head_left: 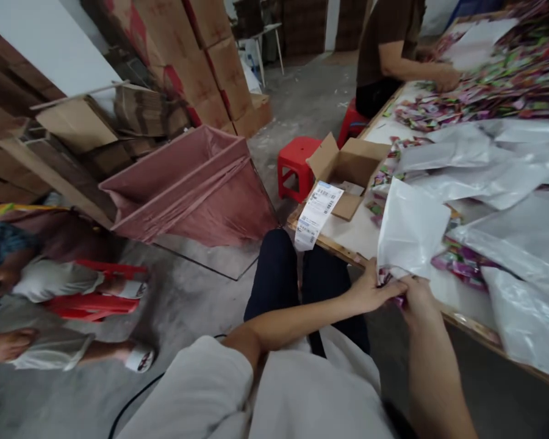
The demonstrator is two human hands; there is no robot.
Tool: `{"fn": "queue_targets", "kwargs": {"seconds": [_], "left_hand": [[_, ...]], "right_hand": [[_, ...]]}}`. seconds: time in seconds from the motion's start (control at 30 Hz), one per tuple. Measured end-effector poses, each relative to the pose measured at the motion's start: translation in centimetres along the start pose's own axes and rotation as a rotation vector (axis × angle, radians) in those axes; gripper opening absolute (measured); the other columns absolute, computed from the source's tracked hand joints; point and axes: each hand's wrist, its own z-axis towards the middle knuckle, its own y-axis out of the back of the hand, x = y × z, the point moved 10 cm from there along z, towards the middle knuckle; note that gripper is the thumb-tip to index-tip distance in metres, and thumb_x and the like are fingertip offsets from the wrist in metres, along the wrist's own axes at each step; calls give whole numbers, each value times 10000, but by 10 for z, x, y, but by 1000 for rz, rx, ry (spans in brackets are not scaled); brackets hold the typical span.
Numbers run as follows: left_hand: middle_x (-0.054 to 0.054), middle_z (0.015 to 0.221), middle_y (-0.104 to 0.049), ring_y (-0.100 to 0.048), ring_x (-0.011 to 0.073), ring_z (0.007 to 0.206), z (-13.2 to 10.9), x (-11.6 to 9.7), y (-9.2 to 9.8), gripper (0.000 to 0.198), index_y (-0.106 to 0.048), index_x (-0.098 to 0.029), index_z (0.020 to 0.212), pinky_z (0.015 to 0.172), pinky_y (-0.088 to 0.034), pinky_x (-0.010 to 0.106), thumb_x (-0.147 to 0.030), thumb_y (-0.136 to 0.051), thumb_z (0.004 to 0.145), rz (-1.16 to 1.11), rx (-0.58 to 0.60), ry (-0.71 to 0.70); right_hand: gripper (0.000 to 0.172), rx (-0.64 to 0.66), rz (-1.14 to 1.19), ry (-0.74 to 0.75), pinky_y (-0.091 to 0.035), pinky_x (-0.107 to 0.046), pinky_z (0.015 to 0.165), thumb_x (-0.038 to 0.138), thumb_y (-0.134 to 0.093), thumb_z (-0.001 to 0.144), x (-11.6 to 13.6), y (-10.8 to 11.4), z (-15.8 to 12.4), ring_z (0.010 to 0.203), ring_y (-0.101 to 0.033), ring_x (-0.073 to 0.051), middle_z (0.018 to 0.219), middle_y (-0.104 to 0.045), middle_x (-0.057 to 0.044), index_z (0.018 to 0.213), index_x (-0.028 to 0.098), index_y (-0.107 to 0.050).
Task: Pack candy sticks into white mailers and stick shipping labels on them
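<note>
Both my hands meet at the table's near edge, gripping the lower end of a white plastic mailer bag (409, 228). My left hand (370, 289) pinches the bag's bottom edge. My right hand (416, 296) is closed on the same edge, with small colourful packets (387, 279) showing between the fingers at the bag's mouth. The bag stands up tilted above my hands. Exactly what the fingers hold inside is partly hidden.
The wooden table (343, 247) carries more white bags (485, 177), heaps of colourful packets (485, 91), an open cardboard box (348, 167) and a strip of shipping labels (318, 213). Another person (393, 49) sits opposite. Red stools (297, 164), a pink-lined bin (192, 183), stacked cartons and someone's legs at left.
</note>
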Motion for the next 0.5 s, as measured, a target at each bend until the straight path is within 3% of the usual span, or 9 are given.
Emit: {"fn": "queue_targets", "kwargs": {"seconds": [0.07, 0.13, 0.2, 0.3, 0.4, 0.5], "left_hand": [[93, 1140, -624, -617, 251, 1076, 7, 3, 0, 630, -547, -194, 1213, 993, -472, 425, -473, -812, 715, -153, -72, 65], [60, 1016, -644, -643, 218, 940, 12, 11, 1, 577, -586, -194, 1099, 897, -505, 387, -463, -849, 661, -388, -158, 184], [27, 873, -634, -631, 183, 789, 12, 27, -1, 509, -604, -186, 956, 784, -505, 339, -446, -876, 614, -587, -245, 358], [-8, 729, -580, -545, 140, 633, 12, 43, -1, 434, -591, -177, 793, 658, -442, 292, -383, -902, 571, -691, -316, 537], [-12, 681, -544, -477, 126, 569, 19, 52, -5, 370, -585, -192, 722, 593, -390, 273, -409, -866, 620, -790, -253, 594], [12, 630, -506, -461, 157, 516, 23, 78, -15, 391, -553, -216, 642, 543, -401, 297, -554, -739, 708, -858, -169, 735]], "right_hand": [[377, 6, 14, -26, -563, -359, 629, 383, -703, 496, 2, 0, 6, 678, -657, -215, 719, -625, 0, 817, 227, -580], [350, -2, -96, 83, -564, -398, 694, 477, -642, 578, 15, -2, 5, 739, -654, -225, 750, -607, -15, 810, 232, -548], [334, -24, -283, 215, -545, -464, 788, 547, -587, 667, 26, -7, -3, 832, -642, -256, 749, -568, -28, 776, 240, -511], [340, -7, -660, 406, -470, -577, 878, 581, -568, 727, 36, -19, -20, 979, -599, -347, 807, -549, -77, 784, 255, -490], [354, 73, -954, 561, -429, -616, 844, 597, -478, 780, 36, -29, -29, 1078, -573, -431, 926, -582, -174, 934, 285, -544], [440, 99, -1000, 548, -386, -631, 767, 654, -478, 752, 32, -25, -23, 1169, -539, -476, 994, -571, -270, 1056, 355, -588]]}}
